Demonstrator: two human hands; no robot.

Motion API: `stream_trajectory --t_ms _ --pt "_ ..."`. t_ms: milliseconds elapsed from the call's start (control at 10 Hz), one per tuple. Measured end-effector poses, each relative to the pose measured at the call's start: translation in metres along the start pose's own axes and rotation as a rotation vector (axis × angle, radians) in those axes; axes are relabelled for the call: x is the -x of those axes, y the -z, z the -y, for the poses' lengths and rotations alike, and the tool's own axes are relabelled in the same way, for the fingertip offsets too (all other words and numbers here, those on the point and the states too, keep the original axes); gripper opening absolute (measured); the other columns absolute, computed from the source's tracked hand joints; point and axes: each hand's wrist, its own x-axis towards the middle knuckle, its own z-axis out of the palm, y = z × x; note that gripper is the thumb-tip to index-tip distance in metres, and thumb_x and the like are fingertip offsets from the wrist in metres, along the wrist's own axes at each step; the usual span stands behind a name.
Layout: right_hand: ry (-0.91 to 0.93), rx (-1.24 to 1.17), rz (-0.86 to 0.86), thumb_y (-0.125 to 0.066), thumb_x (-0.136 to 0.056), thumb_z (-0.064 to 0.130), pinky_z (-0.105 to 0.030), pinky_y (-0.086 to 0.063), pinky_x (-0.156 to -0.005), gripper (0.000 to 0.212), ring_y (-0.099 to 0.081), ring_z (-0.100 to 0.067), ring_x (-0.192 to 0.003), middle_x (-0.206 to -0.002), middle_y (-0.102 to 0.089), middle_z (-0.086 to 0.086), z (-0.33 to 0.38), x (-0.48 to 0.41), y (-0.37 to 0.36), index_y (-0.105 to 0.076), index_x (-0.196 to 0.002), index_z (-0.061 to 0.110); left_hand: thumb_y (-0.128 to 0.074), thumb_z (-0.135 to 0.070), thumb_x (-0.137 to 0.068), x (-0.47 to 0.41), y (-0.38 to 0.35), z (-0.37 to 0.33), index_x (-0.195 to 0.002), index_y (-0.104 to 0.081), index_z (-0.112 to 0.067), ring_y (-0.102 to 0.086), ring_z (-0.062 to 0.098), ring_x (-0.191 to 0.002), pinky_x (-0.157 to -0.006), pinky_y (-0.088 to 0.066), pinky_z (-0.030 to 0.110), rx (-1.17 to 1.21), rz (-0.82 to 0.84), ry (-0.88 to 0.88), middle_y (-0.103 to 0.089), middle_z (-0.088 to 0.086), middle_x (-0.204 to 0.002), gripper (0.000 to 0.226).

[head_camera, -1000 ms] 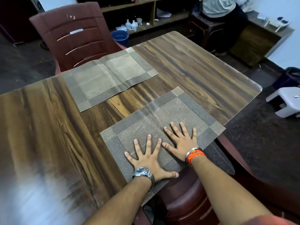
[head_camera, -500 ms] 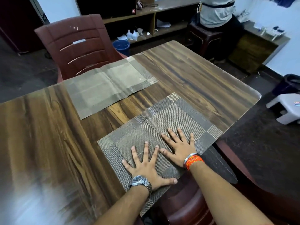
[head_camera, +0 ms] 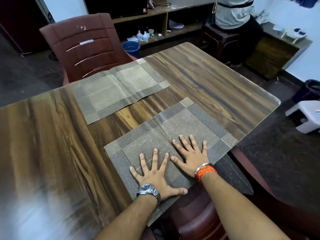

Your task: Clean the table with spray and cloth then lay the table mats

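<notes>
Two woven grey-brown table mats lie on the dark wooden table [head_camera: 216,87]. The near mat [head_camera: 187,123] sits at the table's front edge, its near corner hanging slightly over. My left hand [head_camera: 155,174], with a steel watch on the wrist, lies flat on it, fingers spread. My right hand [head_camera: 190,155], with an orange thread and bangle at the wrist, rests flat beside it on the same mat. The far mat [head_camera: 119,89] lies unfolded by the opposite edge. No spray or cloth is in view.
A maroon plastic chair [head_camera: 84,47] stands behind the far mat, and another chair [head_camera: 195,217] is right below my arms. A person sits on a stool [head_camera: 216,40] at the back right. A blue bucket [head_camera: 131,46], shelves and a white stool [head_camera: 306,116] surround the table.
The view has tilted up a little. Both hands stay flat on the near mat, slid slightly toward its near edge.
</notes>
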Motion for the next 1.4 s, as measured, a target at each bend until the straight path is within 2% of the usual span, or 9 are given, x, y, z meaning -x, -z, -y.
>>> stream_trajectory --t_ms 200,300,400,500,700,1100,1200,1300,1400 --pt "0.008 -0.009 0.005 -0.011 -0.082 0.082 -0.063 0.015 -0.108 0.064 0.016 -0.018 -0.145 -0.156 0.012 0.025 0.000 0.000 -0.001 0.009 -0.139 0.062 -0.033 -0.111 -0.033 0.002 0.000 0.003 -0.145 0.033 -0.054 0.048 0.045 -0.135 -0.100 0.020 0.081 -0.001 -0.031 -0.003 0.050 -0.010 -0.153 0.142" --pt "0.002 0.008 -0.083 -0.015 -0.084 0.079 -0.060 0.011 -0.111 0.067 0.005 -0.015 -0.147 -0.157 -0.004 0.023 0.001 0.003 -0.001 -0.002 -0.145 0.055 -0.029 -0.111 -0.038 0.006 -0.003 0.003 -0.149 0.030 -0.048 0.042 0.047 -0.140 -0.102 0.020 0.079 -0.033 -0.078 -0.007 0.046 -0.008 -0.156 0.140" --pt "-0.066 -0.031 -0.281 -0.028 -0.088 0.070 -0.055 0.001 -0.115 0.064 -0.014 -0.015 -0.146 -0.154 -0.027 0.018 0.004 0.016 -0.006 -0.022 -0.146 0.044 -0.024 -0.111 -0.044 0.016 -0.011 0.000 -0.159 0.007 -0.037 0.017 0.049 -0.150 -0.108 0.010 0.078 -0.043 -0.180 -0.086 0.021 -0.001 -0.168 0.140" --pt "-0.171 -0.077 -0.385 -0.037 -0.088 0.066 -0.053 0.000 -0.116 0.063 -0.014 -0.016 -0.146 -0.153 -0.029 0.015 -0.001 0.035 -0.014 -0.031 -0.145 0.041 -0.030 -0.108 -0.050 0.026 -0.026 0.000 -0.155 -0.040 -0.026 -0.025 0.050 -0.147 -0.108 -0.017 0.078 -0.035 -0.227 -0.240 -0.030 0.005 -0.165 0.133" --pt "-0.341 -0.166 -0.332 -0.033 -0.081 0.073 -0.050 0.001 -0.117 0.077 0.001 -0.024 -0.147 -0.158 -0.018 0.011 -0.017 0.055 -0.031 -0.028 -0.147 0.034 -0.049 -0.088 -0.065 0.029 -0.038 0.000 -0.148 -0.047 -0.040 -0.037 0.048 -0.142 -0.102 -0.021 0.080 -0.068 -0.270 -0.287 -0.041 -0.002 -0.160 0.096" --pt "-0.354 -0.150 -0.213 -0.019 -0.081 0.078 -0.050 0.008 -0.117 0.078 0.012 -0.020 -0.146 -0.159 -0.004 0.017 -0.013 0.050 -0.029 -0.015 -0.149 0.040 -0.041 -0.093 -0.070 0.025 -0.037 0.006 -0.147 -0.048 -0.044 -0.041 0.046 -0.141 -0.102 -0.020 0.079 -0.092 -0.254 -0.245 -0.043 -0.005 -0.159 0.091" --pt "-0.353 -0.126 -0.290 -0.022 -0.084 0.077 -0.053 0.013 -0.113 0.076 0.014 -0.018 -0.146 -0.158 -0.001 0.018 -0.009 0.055 -0.023 -0.013 -0.150 0.040 -0.033 -0.098 -0.070 0.029 -0.033 0.009 -0.149 -0.047 -0.039 -0.036 0.043 -0.144 -0.106 -0.018 0.075 -0.044 -0.268 -0.222 -0.043 -0.004 -0.158 0.100" --pt "-0.327 -0.120 -0.395 -0.025 -0.086 0.071 -0.055 0.011 -0.114 0.077 0.012 -0.019 -0.147 -0.159 -0.004 0.013 0.003 0.057 -0.013 -0.013 -0.152 0.033 -0.028 -0.093 -0.078 0.037 -0.015 0.021 -0.156 -0.033 -0.036 -0.024 0.039 -0.149 -0.110 -0.011 0.068 -0.012 -0.306 -0.184 -0.031 -0.004 -0.164 0.096" --pt "-0.250 -0.149 -0.488 -0.024 -0.089 0.065 -0.053 0.007 -0.116 0.075 0.009 -0.020 -0.147 -0.160 -0.004 0.010 0.028 0.046 0.006 -0.013 -0.153 0.026 -0.019 -0.082 -0.089 0.045 0.014 0.043 -0.157 0.014 -0.041 0.016 0.032 -0.154 -0.118 0.013 0.061 -0.050 -0.327 -0.130 0.022 -0.010 -0.165 0.086"
